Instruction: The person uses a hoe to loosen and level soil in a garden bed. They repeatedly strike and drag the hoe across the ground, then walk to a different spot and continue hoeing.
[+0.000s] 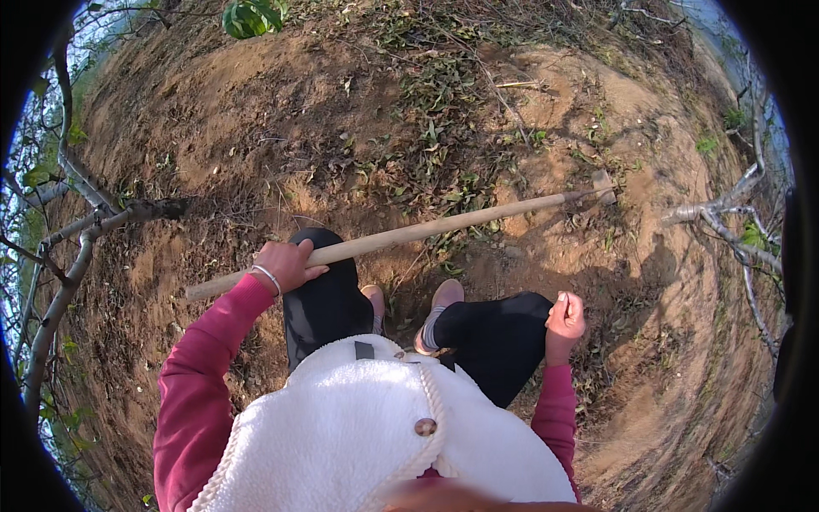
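Note:
My left hand (pixel 289 265), with a white bangle at its wrist, grips the wooden handle of a hoe (pixel 435 227) over my left knee. The handle runs from its butt end at the left up to the right, where the metal blade (pixel 603 187) rests at the soil. My right hand (pixel 565 318) is beside my right knee, away from the hoe, its fingers curled; nothing shows in it. Both knees, in black trousers, are bent and spread, with my shoes between them.
Bare branches of a small tree (pixel 96 217) rise at the left, and more pale branches (pixel 716 208) stand at the right. Wilted leaves and cut weeds (pixel 441 89) lie over the brown soil ahead. A leafy sprig (pixel 249 18) hangs at the top.

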`<state>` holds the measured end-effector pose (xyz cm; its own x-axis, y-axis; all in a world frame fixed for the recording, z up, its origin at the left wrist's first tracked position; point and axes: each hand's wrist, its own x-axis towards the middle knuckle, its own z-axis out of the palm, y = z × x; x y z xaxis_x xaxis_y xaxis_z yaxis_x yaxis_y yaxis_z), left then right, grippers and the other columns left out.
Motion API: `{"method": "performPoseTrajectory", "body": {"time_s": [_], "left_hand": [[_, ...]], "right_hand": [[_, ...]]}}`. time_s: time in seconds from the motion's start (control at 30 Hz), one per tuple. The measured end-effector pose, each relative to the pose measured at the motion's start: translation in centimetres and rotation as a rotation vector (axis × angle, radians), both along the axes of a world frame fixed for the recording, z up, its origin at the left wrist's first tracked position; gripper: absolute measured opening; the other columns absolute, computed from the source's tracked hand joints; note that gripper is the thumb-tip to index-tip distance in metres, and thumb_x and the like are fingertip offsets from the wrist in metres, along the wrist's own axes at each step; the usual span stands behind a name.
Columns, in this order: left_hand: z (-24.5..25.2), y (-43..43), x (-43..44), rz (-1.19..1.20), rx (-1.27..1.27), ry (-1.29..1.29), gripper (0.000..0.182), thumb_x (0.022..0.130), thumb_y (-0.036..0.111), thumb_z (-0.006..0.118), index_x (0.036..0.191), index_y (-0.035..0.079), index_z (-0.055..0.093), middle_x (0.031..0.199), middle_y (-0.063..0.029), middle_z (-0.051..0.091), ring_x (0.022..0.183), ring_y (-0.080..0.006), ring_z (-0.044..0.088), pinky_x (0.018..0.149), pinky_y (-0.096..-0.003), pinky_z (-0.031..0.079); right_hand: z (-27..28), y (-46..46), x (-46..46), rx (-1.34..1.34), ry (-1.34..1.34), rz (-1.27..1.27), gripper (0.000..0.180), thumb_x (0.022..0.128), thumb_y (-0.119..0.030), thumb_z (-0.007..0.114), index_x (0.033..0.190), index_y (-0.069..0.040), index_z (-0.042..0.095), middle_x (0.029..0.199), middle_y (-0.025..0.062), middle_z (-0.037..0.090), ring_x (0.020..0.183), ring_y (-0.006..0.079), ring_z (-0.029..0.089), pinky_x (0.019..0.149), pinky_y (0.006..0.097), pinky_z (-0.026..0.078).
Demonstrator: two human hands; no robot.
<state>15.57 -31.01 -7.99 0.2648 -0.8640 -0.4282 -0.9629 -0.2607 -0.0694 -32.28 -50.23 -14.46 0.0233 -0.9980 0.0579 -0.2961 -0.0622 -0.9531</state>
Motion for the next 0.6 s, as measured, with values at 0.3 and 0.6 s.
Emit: {"method": "performPoseTrajectory", "body": {"time_s": [0.3,0.6], "left_hand": [[0.3,-0.4,-0.2,0.006,0.033,-0.007,0.056,0.087,0.064,0.053,0.09,0.008,0.054,0.069,-0.0137,0.066,0.067,-0.0334,0.067,0.063,-0.047,0.051],[-1.4,-5.4,6.4,0.098,0.062,0.018,0.059,0.083,0.067,0.056,0.104,0.012,0.062,0.086,-0.0153,0.069,0.084,-0.0363,0.067,0.074,-0.047,0.051]], "right_hand": [[-1.1,-0.4,0.9,-0.163,0.151,0.008,0.007,0.095,-0.008,0.059,0.095,-0.002,0.061,0.071,-0.0008,0.057,0.061,0.0051,0.049,0.056,0.0226,0.042],[-1.6,-1.0,0.9,-0.181,0.206,0.014,0.013,0.097,-0.012,0.055,0.098,-0.001,0.062,0.078,-0.0008,0.06,0.064,0.004,0.048,0.056,0.0216,0.041]]}}
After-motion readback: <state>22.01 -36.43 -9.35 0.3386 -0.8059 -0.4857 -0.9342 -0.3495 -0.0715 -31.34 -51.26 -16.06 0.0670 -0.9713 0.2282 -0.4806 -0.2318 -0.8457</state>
